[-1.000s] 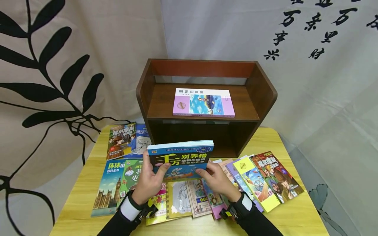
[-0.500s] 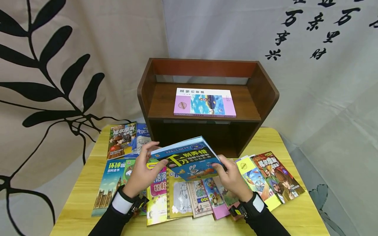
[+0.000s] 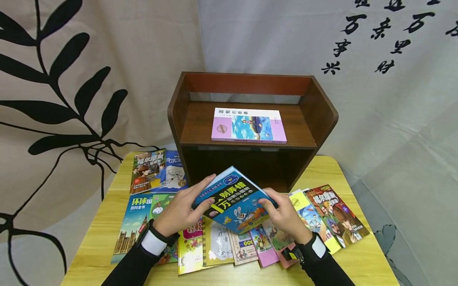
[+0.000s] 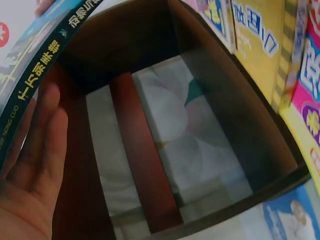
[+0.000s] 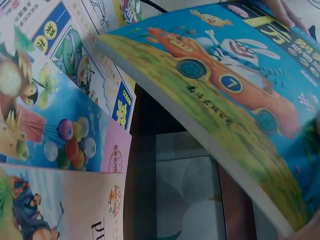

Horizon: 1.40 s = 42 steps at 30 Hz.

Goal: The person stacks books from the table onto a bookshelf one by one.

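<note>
A blue book [image 3: 237,202] with a cartoon rabbit in an orange car on its cover is held tilted above the table, in front of the shelf. My left hand [image 3: 186,208] grips its left side, thumb on the cover and fingers behind. At the right edge my right hand [image 3: 284,216] pinches it, thumb on top. The left wrist view shows the book's dark spine [image 4: 42,70] lying along my left fingers. In the right wrist view the cover [image 5: 235,85] faces up and the white page edge shows.
A brown two-tier bookshelf [image 3: 247,145] stands at the back of the table, with a purple-and-white book [image 3: 249,125] flat on its upper tier. Several books lie fanned across the wooden table [image 3: 96,238], among them a city-cover book [image 3: 132,222] at left and a brown comic [image 3: 336,212] at right.
The blue book has turned anticlockwise from nearly level to a steep slant. My left hand loosened, shifted along its edge and gripped it again; my right hand moved slightly right with it.
</note>
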Each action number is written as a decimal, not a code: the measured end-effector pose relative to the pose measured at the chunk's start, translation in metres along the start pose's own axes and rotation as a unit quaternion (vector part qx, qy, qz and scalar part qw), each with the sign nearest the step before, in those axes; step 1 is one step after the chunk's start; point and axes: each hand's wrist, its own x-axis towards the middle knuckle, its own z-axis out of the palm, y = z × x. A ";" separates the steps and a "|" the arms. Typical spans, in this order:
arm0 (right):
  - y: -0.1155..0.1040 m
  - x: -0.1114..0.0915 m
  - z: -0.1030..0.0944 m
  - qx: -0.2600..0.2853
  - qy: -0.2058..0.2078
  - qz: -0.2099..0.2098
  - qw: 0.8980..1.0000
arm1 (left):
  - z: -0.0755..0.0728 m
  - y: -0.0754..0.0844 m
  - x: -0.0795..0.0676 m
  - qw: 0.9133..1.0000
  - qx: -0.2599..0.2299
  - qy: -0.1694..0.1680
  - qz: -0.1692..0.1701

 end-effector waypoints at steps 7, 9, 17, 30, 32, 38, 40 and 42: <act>0.000 -0.002 -0.009 0.029 -0.005 0.061 0.998 | 0.010 0.000 0.000 0.998 -0.038 0.033 0.035; 0.001 -0.004 -0.011 0.039 0.008 0.074 0.996 | 0.011 0.000 0.000 0.997 -0.047 0.045 0.043; 0.001 -0.012 -0.015 0.109 0.121 0.110 0.980 | 0.011 0.001 -0.002 0.989 -0.070 0.129 0.019; -0.016 -0.036 0.022 0.168 0.098 0.167 0.967 | 0.018 0.009 -0.004 0.953 -0.198 0.211 -0.086; -0.016 -0.038 0.027 0.185 0.088 0.164 0.965 | 0.023 0.008 -0.004 0.946 -0.225 0.209 -0.104; -0.010 -0.040 0.030 0.228 0.062 0.176 0.956 | 0.037 0.002 -0.011 0.937 -0.251 0.184 -0.161; -0.008 -0.039 0.030 0.239 0.054 0.188 0.951 | 0.041 0.000 -0.012 0.936 -0.255 0.167 -0.176; -0.005 -0.037 0.030 0.246 0.046 0.201 0.947 | 0.044 -0.003 -0.012 0.936 -0.261 0.145 -0.186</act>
